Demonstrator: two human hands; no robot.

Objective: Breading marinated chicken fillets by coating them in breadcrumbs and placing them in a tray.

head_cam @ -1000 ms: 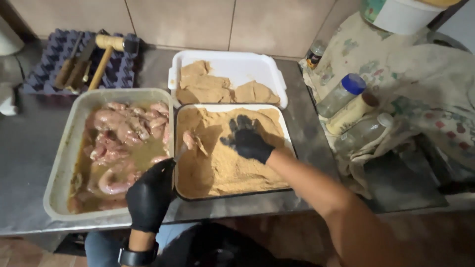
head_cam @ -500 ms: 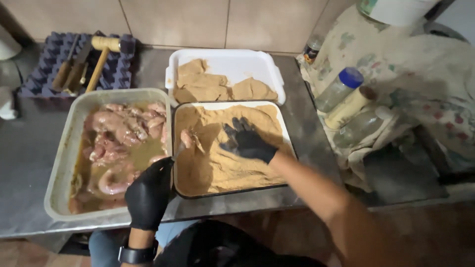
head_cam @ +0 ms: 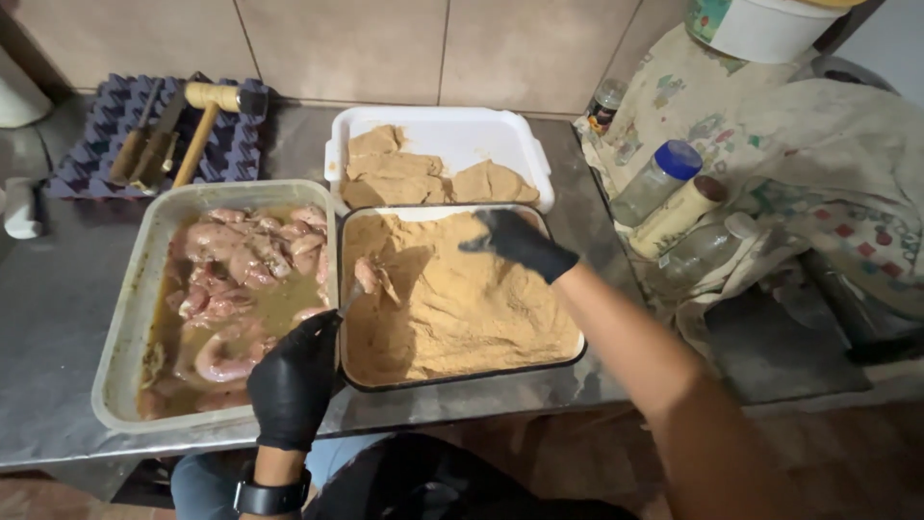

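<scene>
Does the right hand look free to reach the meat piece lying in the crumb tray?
Probably yes: the right hand hovers over the crumbs, the meat piece lies uncovered nearby, and nothing stands between them.

The white bucket (head_cam: 760, 24) at the top right was cut off by the upper edge, and a pale rounded container (head_cam: 17, 91) at the far left was cut by the left edge. The right hand (head_cam: 518, 241), in a black glove, hovered blurred over the crumbs, so whether its grip held anything could not be told. The left hand (head_cam: 294, 380) covered the near corner where the two trays met, and the small jar (head_cam: 606, 101) by the wall was too small to make out.
</scene>
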